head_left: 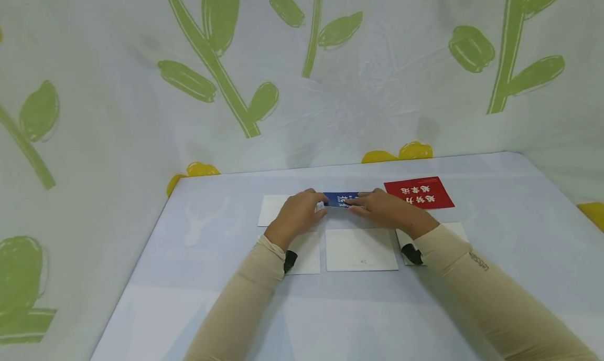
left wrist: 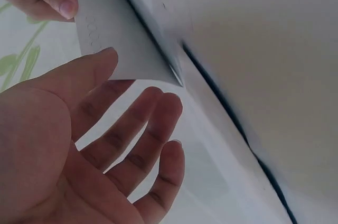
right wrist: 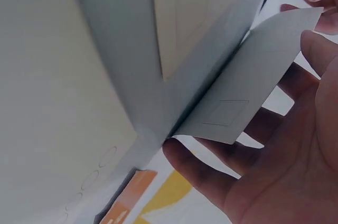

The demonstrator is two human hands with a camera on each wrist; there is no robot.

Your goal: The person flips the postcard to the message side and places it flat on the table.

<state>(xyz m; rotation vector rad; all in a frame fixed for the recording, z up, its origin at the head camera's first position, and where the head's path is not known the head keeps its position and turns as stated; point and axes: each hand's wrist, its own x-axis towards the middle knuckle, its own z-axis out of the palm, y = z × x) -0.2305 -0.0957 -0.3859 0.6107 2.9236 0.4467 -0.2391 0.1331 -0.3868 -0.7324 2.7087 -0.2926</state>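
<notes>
A blue card (head_left: 337,199) with white lettering stands tilted at the back of the table between both hands. My left hand (head_left: 297,214) pinches its left end; in the left wrist view the thumb lies over the card's pale back (left wrist: 119,34), and the other fingers spread below. At the opposite end, my right hand (head_left: 384,209) holds the card, thumb at the edge and fingers behind, as the right wrist view shows on the card's pale side (right wrist: 237,92). The card's lower long edge appears to be at the table surface.
A red card (head_left: 420,194) with white characters lies right of the hands. White cards lie nearer: one in the middle (head_left: 362,250), one at left (head_left: 306,253), one partly under the right wrist (head_left: 455,232). Another white card (head_left: 270,210) sits behind the left hand. Leaf-printed cloth (head_left: 377,98) hangs behind.
</notes>
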